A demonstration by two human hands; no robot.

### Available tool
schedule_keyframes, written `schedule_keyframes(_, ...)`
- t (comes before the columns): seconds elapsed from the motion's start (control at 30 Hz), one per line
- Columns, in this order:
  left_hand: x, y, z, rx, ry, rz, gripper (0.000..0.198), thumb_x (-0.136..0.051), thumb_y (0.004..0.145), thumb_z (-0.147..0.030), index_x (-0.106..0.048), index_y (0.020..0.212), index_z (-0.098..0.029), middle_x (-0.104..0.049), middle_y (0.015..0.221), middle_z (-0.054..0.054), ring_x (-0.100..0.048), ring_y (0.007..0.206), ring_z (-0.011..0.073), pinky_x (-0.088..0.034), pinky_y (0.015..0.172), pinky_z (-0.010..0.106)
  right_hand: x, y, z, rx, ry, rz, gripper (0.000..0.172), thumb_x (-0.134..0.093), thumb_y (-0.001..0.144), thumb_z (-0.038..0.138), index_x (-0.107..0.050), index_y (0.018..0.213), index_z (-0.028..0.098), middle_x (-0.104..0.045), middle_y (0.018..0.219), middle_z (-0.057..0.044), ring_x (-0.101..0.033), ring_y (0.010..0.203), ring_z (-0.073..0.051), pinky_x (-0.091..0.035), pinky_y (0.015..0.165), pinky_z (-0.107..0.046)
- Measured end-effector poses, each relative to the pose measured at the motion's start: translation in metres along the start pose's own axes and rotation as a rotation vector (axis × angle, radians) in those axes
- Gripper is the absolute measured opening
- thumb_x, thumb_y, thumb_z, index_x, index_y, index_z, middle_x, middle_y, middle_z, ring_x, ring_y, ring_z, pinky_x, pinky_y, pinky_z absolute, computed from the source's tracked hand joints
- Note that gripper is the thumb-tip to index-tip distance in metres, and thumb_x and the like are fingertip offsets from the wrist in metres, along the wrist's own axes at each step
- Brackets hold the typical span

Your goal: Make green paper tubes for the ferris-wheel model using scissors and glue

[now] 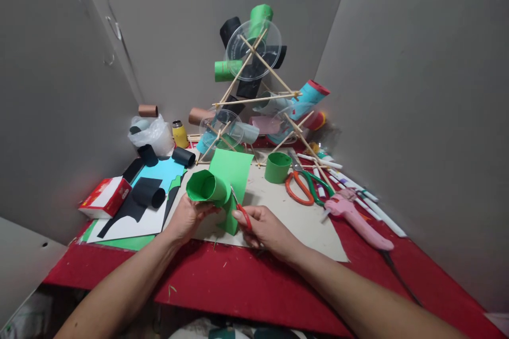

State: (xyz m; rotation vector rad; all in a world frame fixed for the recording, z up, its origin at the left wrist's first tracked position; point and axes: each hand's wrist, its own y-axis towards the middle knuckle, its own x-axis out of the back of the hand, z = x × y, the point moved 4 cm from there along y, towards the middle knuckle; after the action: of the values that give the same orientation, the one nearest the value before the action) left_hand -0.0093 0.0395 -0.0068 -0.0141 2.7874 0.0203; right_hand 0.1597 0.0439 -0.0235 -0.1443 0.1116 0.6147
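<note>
My left hand (194, 214) is closed round the lower side of a green paper tube (207, 187), whose open end faces up toward me. Small red-handled scissors (243, 213) are in my right hand (264, 230), fingers through the handles. Their blades meet the green paper at the tube's right edge, where a green strip hangs down; I cannot tell how far they are cut in. Behind the tube lies a green paper sheet (234, 167) on a beige board (310, 222). A second green paper ring (278, 168) stands on the board to the right.
Orange-handled scissors (300, 188), green-handled scissors (318, 185) and a pink glue gun (358, 217) lie at right. Wheel structures of sticks, plastic discs and paper tubes (253, 50) rise behind. At left are black tubes (148, 193), paper sheets and a red box (105, 197).
</note>
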Motion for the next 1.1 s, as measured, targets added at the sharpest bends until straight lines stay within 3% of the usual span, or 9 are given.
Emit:
schedule_keyframes(0.5, 0.004, 0.003, -0.013, -0.082, 0.027, -0.021, 0.033, -0.077, 0.065, -0.016, -0.066, 0.096, -0.017, -0.071, 0.089, 0.003, -0.066, 0.081, 0.0195, -0.053, 0.073, 0.032, 0.008, 0.003, -0.001, -0.019, 0.002, 0.065, 0.058, -0.07, 0.072, 0.066, -0.037, 0.053, 0.022, -0.034, 0.033, 0.011, -0.029, 0.03, -0.005, -0.018, 0.034, -0.019)
schedule_keyframes(0.83, 0.004, 0.002, -0.009, -0.07, 0.077, 0.002, 0.023, -0.078, 0.062, -0.017, -0.067, 0.082, -0.016, -0.069, 0.076, 0.0, -0.062, 0.07, 0.0151, -0.052, 0.07, 0.029, 0.009, 0.004, -0.002, -0.018, 0.013, 0.073, 0.06, -0.069, 0.071, 0.07, -0.039, 0.053, 0.021, -0.031, 0.038, 0.012, -0.03, 0.031, -0.004, -0.018, 0.034, -0.018)
schedule_keyframes(1.1, 0.005, 0.003, -0.012, -0.061, 0.103, 0.003, 0.025, -0.077, 0.063, -0.017, -0.067, 0.086, -0.017, -0.068, 0.077, 0.0, -0.063, 0.073, 0.0161, -0.052, 0.071, 0.03, 0.01, 0.003, -0.001, -0.027, -0.006, 0.12, 0.059, -0.068, 0.073, 0.069, -0.04, 0.054, 0.021, -0.033, 0.038, 0.012, -0.031, 0.03, -0.004, -0.017, 0.034, -0.019)
